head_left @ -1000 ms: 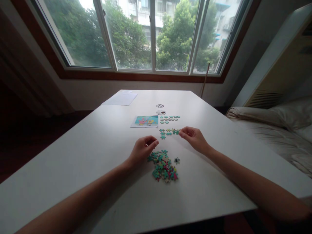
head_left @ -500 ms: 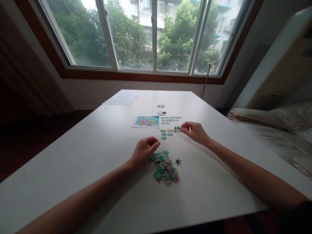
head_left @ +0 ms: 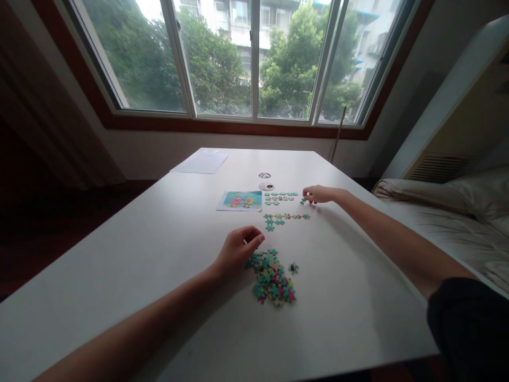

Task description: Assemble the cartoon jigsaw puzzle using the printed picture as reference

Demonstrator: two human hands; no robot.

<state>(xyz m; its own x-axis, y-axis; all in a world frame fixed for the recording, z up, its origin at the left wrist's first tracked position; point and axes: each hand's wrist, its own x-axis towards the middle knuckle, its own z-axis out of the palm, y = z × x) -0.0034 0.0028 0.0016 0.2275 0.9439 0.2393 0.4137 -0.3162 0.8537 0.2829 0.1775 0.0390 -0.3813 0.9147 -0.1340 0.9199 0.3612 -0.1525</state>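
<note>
My right hand [head_left: 316,194] pinches a teal jigsaw puzzle piece [head_left: 303,201] just right of the laid-out rows of pieces [head_left: 281,198]. Below those, another group of pieces [head_left: 287,216] lies in short rows. My left hand [head_left: 242,245] hovers or rests at the upper left of a heap of mixed jigsaw pieces [head_left: 274,278], fingers curled with thumb and fingertips close together; what they hold, if anything, cannot be made out. One dark-marked piece [head_left: 293,268] lies apart, right of the heap. A printed cartoon picture [head_left: 242,200] lies left of the rows.
Two round flat discs [head_left: 266,187] lie beyond the rows on the white table [head_left: 159,249]. White paper sheets [head_left: 201,162] lie at its far left corner. A pale sofa [head_left: 429,212] stands to the right, and a window [head_left: 222,63] fills the far wall.
My right hand has moved away and to the right from the lower group of pieces, carrying a teal piece. My left hand has stayed by the heap. The view has shifted slightly.
</note>
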